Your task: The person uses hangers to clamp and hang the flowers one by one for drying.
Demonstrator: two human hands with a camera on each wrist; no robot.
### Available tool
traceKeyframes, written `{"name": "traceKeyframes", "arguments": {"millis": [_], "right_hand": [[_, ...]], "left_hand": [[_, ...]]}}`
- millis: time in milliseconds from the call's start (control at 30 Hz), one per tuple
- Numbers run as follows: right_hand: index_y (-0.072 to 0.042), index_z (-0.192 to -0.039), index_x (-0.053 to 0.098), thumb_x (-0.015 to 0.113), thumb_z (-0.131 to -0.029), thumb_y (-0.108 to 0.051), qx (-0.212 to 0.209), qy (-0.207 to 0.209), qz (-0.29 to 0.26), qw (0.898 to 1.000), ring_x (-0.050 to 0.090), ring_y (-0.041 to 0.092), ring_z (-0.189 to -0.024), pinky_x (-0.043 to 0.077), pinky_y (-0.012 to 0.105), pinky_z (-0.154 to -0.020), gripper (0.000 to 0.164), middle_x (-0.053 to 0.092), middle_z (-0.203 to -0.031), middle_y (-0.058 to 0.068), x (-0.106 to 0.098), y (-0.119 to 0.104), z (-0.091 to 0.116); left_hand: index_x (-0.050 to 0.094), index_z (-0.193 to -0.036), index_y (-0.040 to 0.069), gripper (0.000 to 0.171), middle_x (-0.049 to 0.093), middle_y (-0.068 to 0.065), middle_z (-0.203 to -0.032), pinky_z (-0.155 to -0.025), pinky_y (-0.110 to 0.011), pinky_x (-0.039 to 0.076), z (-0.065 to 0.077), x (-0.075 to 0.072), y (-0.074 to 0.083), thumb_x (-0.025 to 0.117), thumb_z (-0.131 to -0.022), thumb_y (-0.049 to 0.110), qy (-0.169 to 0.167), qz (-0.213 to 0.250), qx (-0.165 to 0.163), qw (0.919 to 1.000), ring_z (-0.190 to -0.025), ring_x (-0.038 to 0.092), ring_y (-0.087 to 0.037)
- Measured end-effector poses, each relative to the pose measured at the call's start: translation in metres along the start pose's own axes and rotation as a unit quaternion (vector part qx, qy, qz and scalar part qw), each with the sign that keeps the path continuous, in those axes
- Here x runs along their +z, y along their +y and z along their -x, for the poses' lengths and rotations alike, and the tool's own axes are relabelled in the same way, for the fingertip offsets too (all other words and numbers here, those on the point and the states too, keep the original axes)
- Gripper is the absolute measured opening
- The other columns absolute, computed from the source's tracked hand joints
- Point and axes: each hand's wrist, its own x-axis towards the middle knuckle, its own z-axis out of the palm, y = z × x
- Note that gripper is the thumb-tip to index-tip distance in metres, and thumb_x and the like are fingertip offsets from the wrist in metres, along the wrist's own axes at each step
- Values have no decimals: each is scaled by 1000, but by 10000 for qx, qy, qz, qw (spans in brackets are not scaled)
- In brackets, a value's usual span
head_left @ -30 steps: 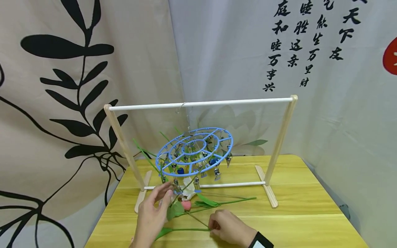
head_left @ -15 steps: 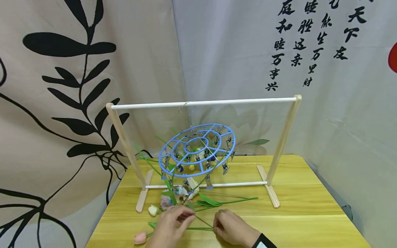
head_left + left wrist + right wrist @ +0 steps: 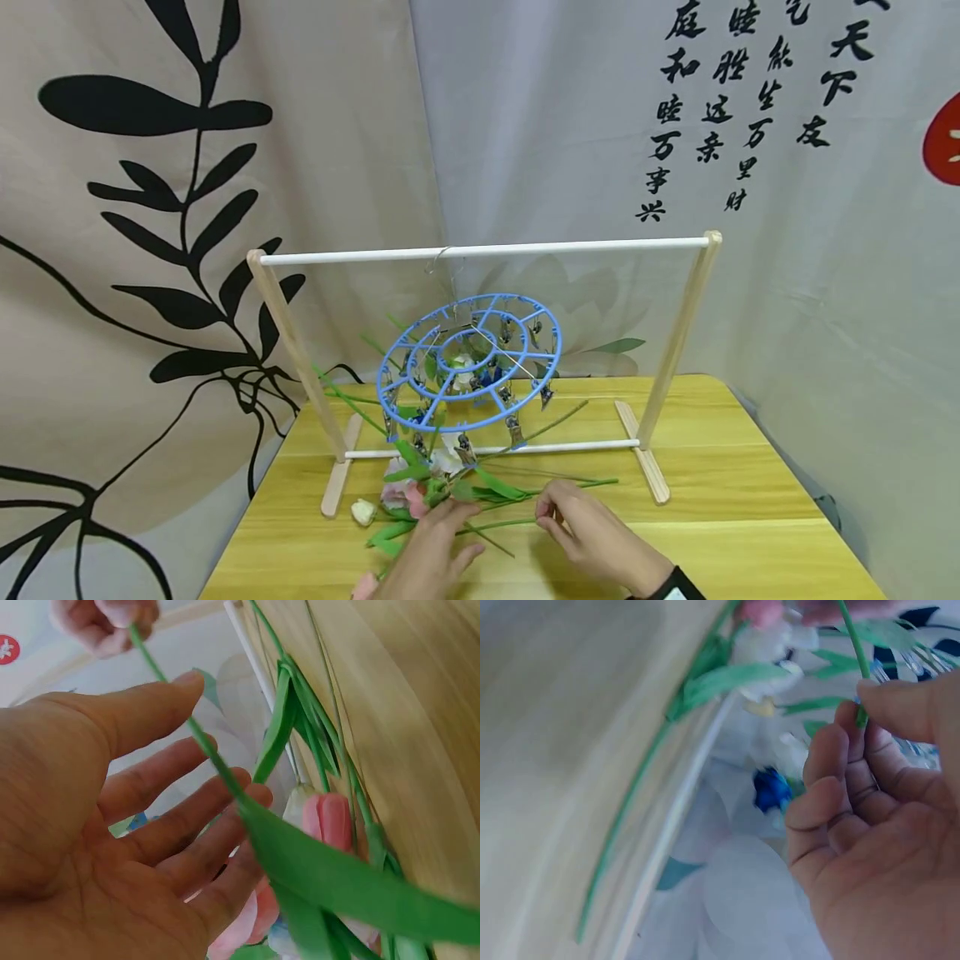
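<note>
While the right grip (image 3: 592,533) is pinching the end of a green stem (image 3: 854,641), which is stretching across to the left grip (image 3: 435,547), I am judging from afar that light, steady pressure is suiting it best. My right fingers are curling inward; my left ones are spreading loosely, gripping nothing.

Nearest pink flower (image 3: 365,587) cut off at head view's bottom.
</note>
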Motion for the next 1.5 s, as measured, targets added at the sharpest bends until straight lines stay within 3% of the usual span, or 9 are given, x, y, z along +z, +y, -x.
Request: {"name": "traceKeyframes", "arguments": {"millis": [200, 367, 533, 633, 800, 967, 1100, 1300, 1500], "right_hand": [[-19, -116, 66, 74, -115, -10, -274, 403, 192, 9986, 59, -6, -96, 60, 20, -77, 12, 66, -108, -13, -22, -4, 5], [-20, -115, 66, 79, -110, -3, -405, 890, 477, 9941, 58, -7, -94, 59, 20, -75, 22, 65, -106, -15, -35, -7, 7], [-20, -115, 69, 82, -107, -4, -185, 1423, 160, 9895, 57, -6, -91, 54, 20, -71, 22, 66, -104, -16, -46, -7, 6], [-11, -129, 72, 85, -105, -3, 54, 1810, -326, 9829, 63, -4, -89, 58, 22, -70, 29, 71, -103, -15, -48, -6, 3], [-4, -149, 68, 85, -108, -10, 449, 1831, -1139, 9754, 75, 3, -88, 66, 26, -76, 45, 81, -104, -7, -44, -8, -2], [-12, -136, 78, 80, -112, -14, 478, 1432, -2058, 9669, 83, 9, -92, 71, 30, -80, 23, 87, -111, 11, -36, -17, -8], [-9, -125, 81, 74, -115, -6, 134, 1385, -2679, 9533, 88, 18, -91, 74, 36, -81, 13, 88, -108, 15, -31, -24, -13], [-4, -123, 81, 70, -114, 3, -236, 1767, -2846, 9419, 88, 22, -94, 75, 41, -82, 16, 85, -108, 20, -36, -34, -21], [-3, -122, 82, 73, -110, 8, -442, 2352, -2385, 9412, 86, 11, -90, 74, 39, -77, 19, 85, -105, 21, -54, -38, -27]], "left_hand": [[84, -126, 7, 26, 85, -13, -127, -93, -48, 73, -2, -8, -3, 90, -103, 19, -91, -227, -133, 9996, -115, 84, -37], [87, -112, 12, 10, 90, -2, -111, -87, -37, 72, -1, -10, -5, 86, -107, 20, 133, -54, -130, 9998, -103, 87, -23], [85, -109, 17, 8, 88, 1, -100, -71, -22, 60, -3, -9, -2, 80, -111, 23, 381, 548, -180, 9976, -84, 78, -1], [85, -110, 17, 11, 87, 3, -96, -69, -21, 56, -5, -7, 1, 78, -113, 25, 544, 736, -382, 9951, -80, 72, 3], [87, -113, 17, 14, 84, 11, -94, -73, -23, 59, -6, -4, 10, 78, -112, 29, 754, 911, -608, 9911, -82, 76, -3], [88, -117, 17, 16, 88, 8, -100, -79, -24, 63, -9, 3, 26, 79, -112, 30, 1004, 1130, -466, 9874, -87, 80, -5], [89, -118, 16, 16, 88, 7, -97, -78, -23, 64, -15, 9, 38, 80, -112, 28, 1178, 1181, -216, 9858, -85, 78, -1], [85, -133, 10, 31, 90, -3, -119, -88, -28, 71, -23, 11, 51, 74, -117, 34, 1341, 1214, -245, 9832, -103, 87, -15], [75, -147, -1, 51, 87, -12, -133, -98, -36, 72, -33, 3, 68, 66, -121, 41, 1655, 1301, -369, 9769, -112, 88, -24]]}}
